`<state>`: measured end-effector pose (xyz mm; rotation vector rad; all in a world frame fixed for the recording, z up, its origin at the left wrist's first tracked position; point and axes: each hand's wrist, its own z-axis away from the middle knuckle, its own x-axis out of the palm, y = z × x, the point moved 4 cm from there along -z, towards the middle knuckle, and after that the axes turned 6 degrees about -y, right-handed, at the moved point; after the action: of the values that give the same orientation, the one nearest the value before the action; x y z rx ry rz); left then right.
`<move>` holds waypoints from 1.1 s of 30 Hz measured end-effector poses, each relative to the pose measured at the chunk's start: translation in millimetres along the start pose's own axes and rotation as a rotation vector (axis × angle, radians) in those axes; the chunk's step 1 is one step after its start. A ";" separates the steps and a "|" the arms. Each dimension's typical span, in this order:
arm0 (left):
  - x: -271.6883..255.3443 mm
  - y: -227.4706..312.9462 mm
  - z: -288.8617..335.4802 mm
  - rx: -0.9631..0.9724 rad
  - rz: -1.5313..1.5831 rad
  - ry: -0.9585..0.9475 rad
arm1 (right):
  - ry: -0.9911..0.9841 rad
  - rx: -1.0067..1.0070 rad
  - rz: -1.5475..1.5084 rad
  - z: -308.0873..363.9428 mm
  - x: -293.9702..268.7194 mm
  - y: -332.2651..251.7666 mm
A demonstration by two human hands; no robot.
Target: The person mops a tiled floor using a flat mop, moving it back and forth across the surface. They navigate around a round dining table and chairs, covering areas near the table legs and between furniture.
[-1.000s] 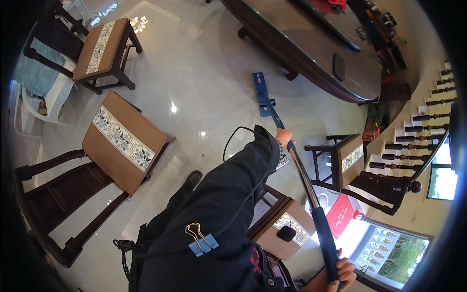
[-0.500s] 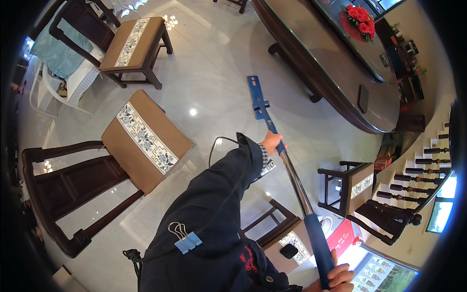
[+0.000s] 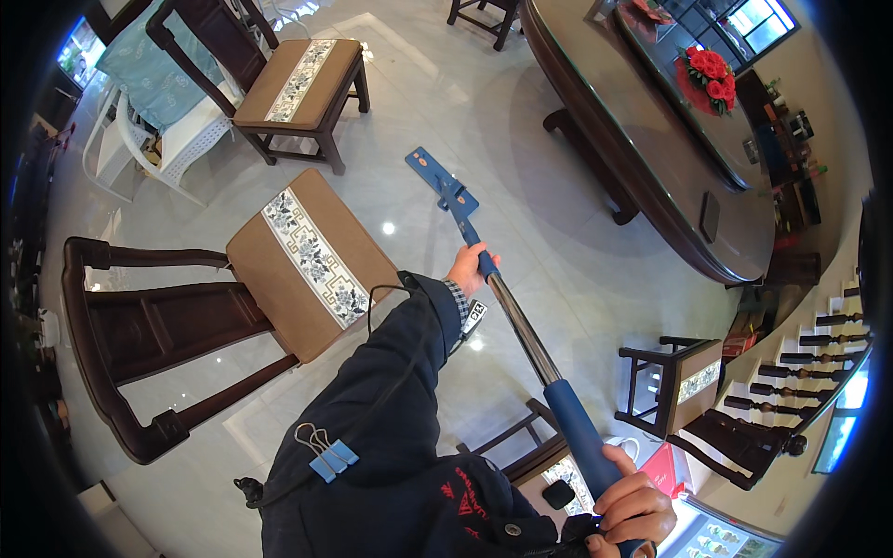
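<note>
A flat mop with a blue head [image 3: 443, 182] and a steel pole lies slantwise across the view, its head down on the tiled floor. Closed round the lower blue part of the pole is my left hand [image 3: 468, 269]. My right hand [image 3: 634, 510] wraps the thick blue grip [image 3: 579, 435] at the pole's upper end. A dark sleeve [image 3: 372, 372] with a blue binder clip [image 3: 326, 455] covers my left arm.
A dark wooden chair with a brown cushion [image 3: 312, 270] stands at left, another chair [image 3: 302, 84] beyond it. A large round table [image 3: 642, 167] takes the upper right. More chairs [image 3: 696, 381] stand at right, near the stair railing [image 3: 791, 381]. White plastic chairs [image 3: 191, 149] are far left.
The mop head has swung left across the floor and turned, now slanting the other way. Both hands keep their hold, the left one moving left with the pole. The view has shifted slightly.
</note>
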<state>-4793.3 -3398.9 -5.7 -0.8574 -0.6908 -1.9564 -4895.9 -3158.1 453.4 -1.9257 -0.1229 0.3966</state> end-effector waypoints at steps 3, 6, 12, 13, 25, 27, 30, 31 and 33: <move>2.7 -5.8 6.3 -0.046 0.043 0.005 | -0.031 0.013 0.025 6.6 -2.9 -8.4; 7.5 -14.6 15.0 -0.088 0.105 0.046 | -0.019 -0.018 0.036 13.6 -4.8 -21.4; 13.6 -29.6 38.7 -0.106 0.048 0.171 | 0.490 0.038 -0.001 30.1 0.7 -31.3; 13.5 -30.6 42.1 -0.095 0.010 0.187 | 0.552 0.046 -0.009 33.0 5.1 -30.3; -84.9 -74.4 158.0 -0.329 -0.210 -0.067 | 0.438 0.107 0.177 81.4 37.6 -47.8; -100.1 -77.0 199.2 -0.485 -0.353 -0.130 | 0.443 0.153 0.159 95.4 40.2 -50.2; -110.8 -76.7 242.0 -0.579 -0.655 -0.020 | 0.398 0.148 0.120 110.8 46.9 -52.7; -114.6 -74.3 256.2 -0.580 -0.729 0.033 | 0.372 0.129 0.125 114.6 47.5 -53.2; -110.5 -59.8 269.3 -0.458 -0.775 0.066 | 0.335 0.115 0.117 120.9 48.3 -51.1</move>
<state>-4721.8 -3118.9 63.8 -0.8538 -0.5881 -2.9050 -4885.5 -3018.7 449.8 -1.8631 0.2279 0.1497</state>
